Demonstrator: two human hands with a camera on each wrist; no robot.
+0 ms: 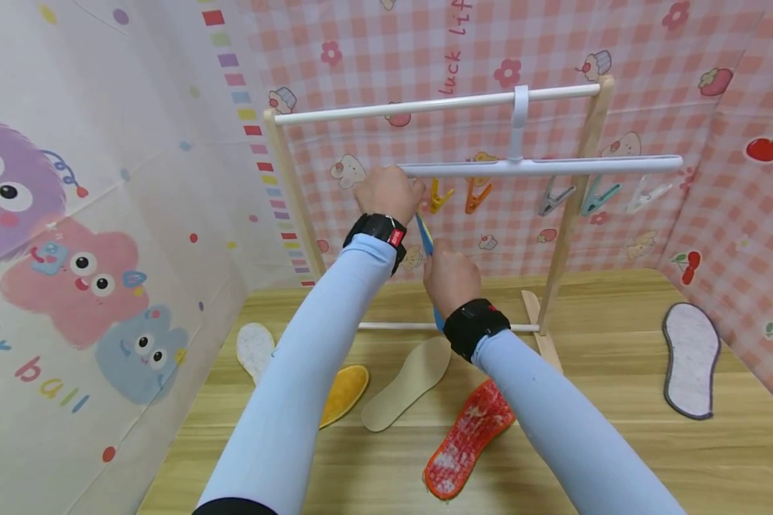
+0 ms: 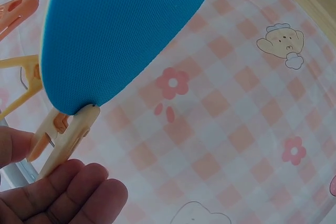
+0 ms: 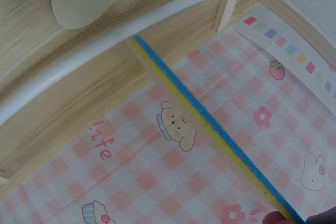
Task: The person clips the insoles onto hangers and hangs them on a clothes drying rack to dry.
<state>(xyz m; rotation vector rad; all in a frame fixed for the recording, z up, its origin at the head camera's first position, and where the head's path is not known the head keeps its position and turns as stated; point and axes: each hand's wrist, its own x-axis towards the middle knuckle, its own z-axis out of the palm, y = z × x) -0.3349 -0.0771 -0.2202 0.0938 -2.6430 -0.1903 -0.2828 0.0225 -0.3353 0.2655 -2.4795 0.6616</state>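
In the left wrist view, my left hand [image 1: 388, 197] pinches a cream clothespin [image 2: 68, 135] between thumb and fingers at the left end of the white hanger [image 1: 573, 167]. The clothespin's tip is at the rounded end of a blue insole [image 2: 121, 35], one jaw lying over its blue face. Lower down, my right hand [image 1: 452, 280] pinches the insole by its edges, thumb on one side and a finger on the other. Edge-on in the right wrist view, the insole [image 3: 205, 121] shows a blue layer and a yellow one. The hand hides part of it in the head view.
Yellow [image 1: 439, 197], orange [image 1: 477, 197], grey [image 1: 556, 197], teal [image 1: 599, 197] and pale [image 1: 647, 194] clothespins hang below the hanger. It hooks over a rack's white rail [image 1: 425, 107]. Beige [image 1: 409, 383], red [image 1: 467, 440], mustard [image 1: 346, 393] and grey-white [image 1: 691, 357] insoles lie on the wooden surface.
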